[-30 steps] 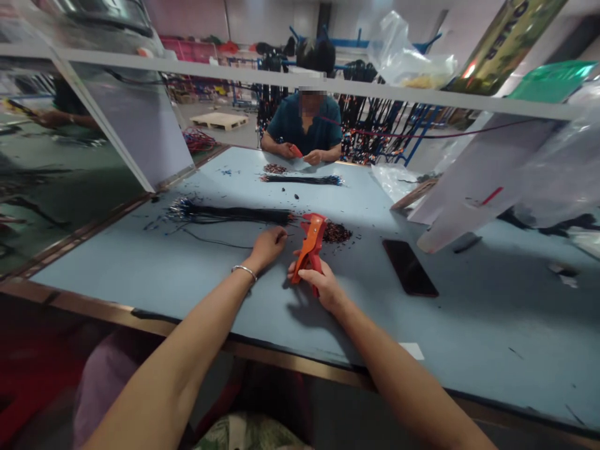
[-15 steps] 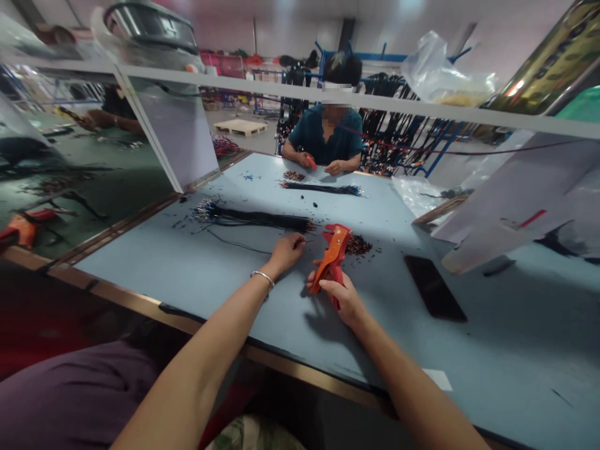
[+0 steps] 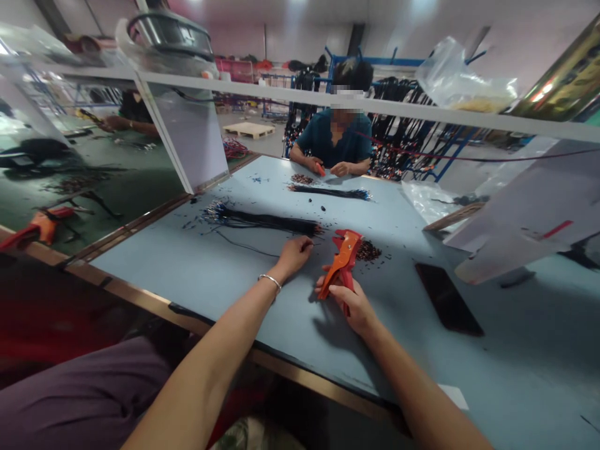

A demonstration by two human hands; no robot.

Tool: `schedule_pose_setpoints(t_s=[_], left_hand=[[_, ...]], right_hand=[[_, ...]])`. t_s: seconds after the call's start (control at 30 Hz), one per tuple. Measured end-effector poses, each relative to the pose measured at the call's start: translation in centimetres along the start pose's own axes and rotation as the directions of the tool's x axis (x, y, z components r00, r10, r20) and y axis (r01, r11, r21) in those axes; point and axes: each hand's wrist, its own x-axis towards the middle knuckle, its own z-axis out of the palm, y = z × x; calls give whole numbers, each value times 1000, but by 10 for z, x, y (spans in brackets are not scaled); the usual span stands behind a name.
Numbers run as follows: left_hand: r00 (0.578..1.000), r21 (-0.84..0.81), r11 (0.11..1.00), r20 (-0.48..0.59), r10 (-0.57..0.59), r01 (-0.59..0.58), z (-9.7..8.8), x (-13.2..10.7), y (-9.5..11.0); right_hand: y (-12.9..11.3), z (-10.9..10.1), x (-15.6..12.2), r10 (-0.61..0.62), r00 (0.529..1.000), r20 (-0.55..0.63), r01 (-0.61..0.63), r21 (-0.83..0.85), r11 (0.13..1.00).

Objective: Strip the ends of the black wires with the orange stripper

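Observation:
My left hand (image 3: 295, 255) is closed in a pinch on a thin black wire (image 3: 244, 244), whose length trails leftward over the table. A short end of it seems to stick out past my fingertips, toward the tool. In my right hand (image 3: 355, 303) are orange and red wire strippers (image 3: 345, 256), gripped by the handles with the jaws pointing away from me. The jaws are a little to the right of my left hand, apart from it. Just beyond my left hand lies a bundle of black wires (image 3: 272, 220). A pile of small copper-and-black scraps (image 3: 368, 250) sits beside the strippers' jaws.
A dark phone (image 3: 447, 299) lies right of my right hand. Across the blue-grey table (image 3: 154, 269), a co-worker (image 3: 335, 137) holds a red tool near another wire bundle (image 3: 330, 192). A white shelf rail (image 3: 290, 94) spans above the table. Orange strippers (image 3: 44, 226) lie at the left.
The view has turned slightly left, so everything sits a little farther right in the picture. Both hands keep their holds and nearly the same places over the table.

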Motion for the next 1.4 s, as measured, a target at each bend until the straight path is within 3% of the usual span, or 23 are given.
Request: schedule_pose_setpoints(t_s=[0.43, 1.17, 1.4], left_hand=[[999, -39, 999, -3, -33, 33, 7, 1, -2], [1000, 12, 1000, 9, -11, 11, -8, 7, 0], [1000, 10, 1000, 29, -3, 2, -10, 9, -3]], right_hand=[[-1, -5, -2, 39, 999, -14, -39, 3, 999], [6, -5, 15, 9, 995, 103, -19, 101, 995], [6, -2, 17, -18, 996, 85, 9, 101, 995]])
